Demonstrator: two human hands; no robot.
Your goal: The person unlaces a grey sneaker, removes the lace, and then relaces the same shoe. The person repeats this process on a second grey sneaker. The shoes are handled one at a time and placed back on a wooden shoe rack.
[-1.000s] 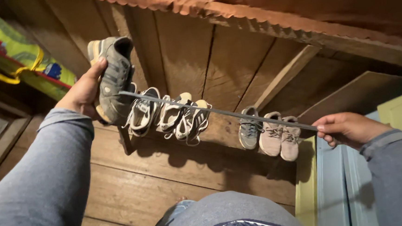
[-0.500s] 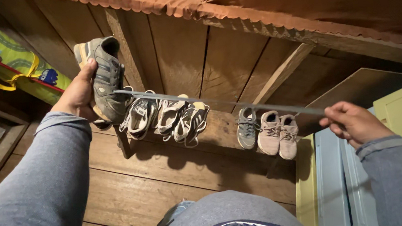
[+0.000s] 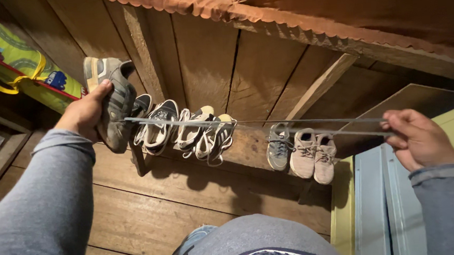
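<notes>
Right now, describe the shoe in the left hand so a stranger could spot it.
Find the brown plank wall with its row of shoes. At the row's left end, the left hand grips a grey sneaker. Unlike its neighbours, it is lifted clear, sole outward, with a tan heel patch.

3 pale shoes (image 3: pixel 306 152) (side by side), yellow bag (image 3: pixel 18 69), plank wall (image 3: pixel 207 65)

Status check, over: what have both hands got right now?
Left hand grips grey shoe. Right hand pinches lace, pulled taut between both. Other shoes on ledge below lace.
</notes>
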